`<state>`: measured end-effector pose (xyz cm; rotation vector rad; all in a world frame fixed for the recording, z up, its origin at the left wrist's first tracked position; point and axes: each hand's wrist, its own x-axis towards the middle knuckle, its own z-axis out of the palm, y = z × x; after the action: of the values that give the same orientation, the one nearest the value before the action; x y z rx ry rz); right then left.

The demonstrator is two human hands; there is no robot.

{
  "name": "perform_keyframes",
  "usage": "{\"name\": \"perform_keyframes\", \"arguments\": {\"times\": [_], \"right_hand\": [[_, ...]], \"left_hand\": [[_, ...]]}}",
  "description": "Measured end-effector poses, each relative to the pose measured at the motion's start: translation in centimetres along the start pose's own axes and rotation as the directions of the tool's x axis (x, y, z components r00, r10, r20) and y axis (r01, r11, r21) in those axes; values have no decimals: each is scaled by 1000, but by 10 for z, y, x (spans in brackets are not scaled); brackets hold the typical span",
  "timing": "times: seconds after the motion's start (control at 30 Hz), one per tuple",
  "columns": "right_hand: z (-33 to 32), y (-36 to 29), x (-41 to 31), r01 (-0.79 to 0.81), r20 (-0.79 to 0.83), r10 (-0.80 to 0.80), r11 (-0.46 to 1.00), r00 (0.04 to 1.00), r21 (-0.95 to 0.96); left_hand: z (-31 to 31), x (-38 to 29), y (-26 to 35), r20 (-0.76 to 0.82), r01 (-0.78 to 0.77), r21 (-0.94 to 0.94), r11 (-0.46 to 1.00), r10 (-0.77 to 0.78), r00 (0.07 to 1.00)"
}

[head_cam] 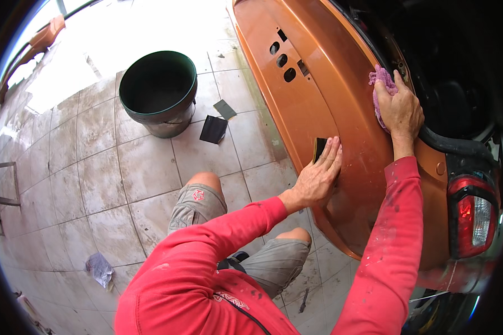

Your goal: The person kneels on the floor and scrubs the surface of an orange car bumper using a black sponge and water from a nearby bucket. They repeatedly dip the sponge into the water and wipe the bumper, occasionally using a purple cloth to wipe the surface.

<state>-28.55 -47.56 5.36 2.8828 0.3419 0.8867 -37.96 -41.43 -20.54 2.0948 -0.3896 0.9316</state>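
Observation:
Along an orange car's rear body panel (293,104), both of my hands are at work on the painted surface. My left hand (318,176) lies flat against the lower face, fingers together, pressing a piece of black sandpaper (319,149). One edge of that sheet sticks out beside the fingers; the rest is hidden under them. Higher up, near the dark trunk opening, my right hand (400,109) holds a crumpled pink cloth (379,79) against the panel's upper edge. Three oval holes and two small rectangular cutouts pierce the panel farther along.
A dark bucket (159,121) stands on the tiled floor (96,167). Beside it lie a black sheet (213,129) and a grey abrasive sheet (225,109). A tail light (471,217) borders the panel. Plastic scrap (100,269) and a metal frame (2,184) are at left.

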Motion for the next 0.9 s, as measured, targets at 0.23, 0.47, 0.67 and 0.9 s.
{"name": "perform_keyframes", "arguments": {"times": [0.23,0.47,0.67,0.9], "right_hand": [[-2,0,0,5,14,-4,1000,1000,-11],[-1,0,0,15,4,-15,1000,1000,5],[-3,-2,-1,16,5,-16,1000,1000,-14],[-1,0,0,32,-25,-32,999,999,1]], "left_hand": [[-26,67,-35,-136,264,138,954,-246,960],[-14,19,-13,85,66,117,991,-76,993],[-19,45,-39,-168,216,-156,964,-241,956],[5,0,-42,-49,195,-214,957,-210,976]]}}
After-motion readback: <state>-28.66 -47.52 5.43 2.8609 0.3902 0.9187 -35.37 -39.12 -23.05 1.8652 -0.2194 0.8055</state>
